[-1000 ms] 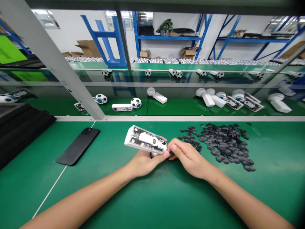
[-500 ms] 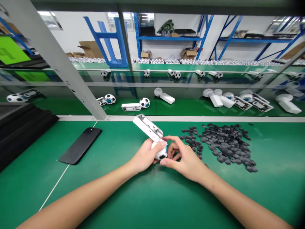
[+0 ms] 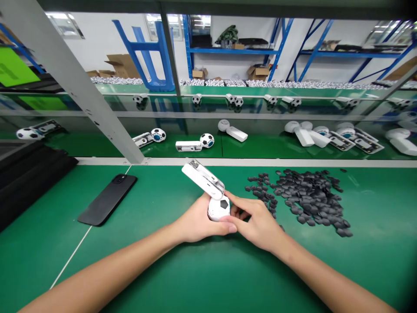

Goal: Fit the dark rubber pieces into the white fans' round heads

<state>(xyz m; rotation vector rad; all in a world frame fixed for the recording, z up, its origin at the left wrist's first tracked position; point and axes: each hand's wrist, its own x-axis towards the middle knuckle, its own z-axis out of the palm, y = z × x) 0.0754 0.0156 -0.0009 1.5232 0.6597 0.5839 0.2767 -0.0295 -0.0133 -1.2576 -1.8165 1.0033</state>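
A white device with a soccer-ball head [image 3: 219, 209] is held above the green tabletop, its open-topped rectangular body [image 3: 203, 179] tilted up to the left with inner parts showing. My left hand [image 3: 198, 219] is closed round the ball's left and lower side, the thumb stretched along beneath it. Against the ball's right side, my right hand [image 3: 252, 217] has its index finger near the neck and its thumb at the ball's lower edge. The other right fingers are curled and partly hidden. Right of that hand lies a pile of small black pieces [image 3: 309, 195].
A black phone [image 3: 109, 200] lies on the left, near stacked black sheets [image 3: 32, 182]. Behind the white ledge [image 3: 260, 162], a green belt [image 3: 195, 155] carries several similar soccer-ball devices [image 3: 207, 140]. A slanted metal post [image 3: 97, 108] rises at left.
The ball has been turned, and a black pentagon now faces up. My left thumb has slid from its top to below it. My right hand has closed in. Devices on the belt have shifted right.
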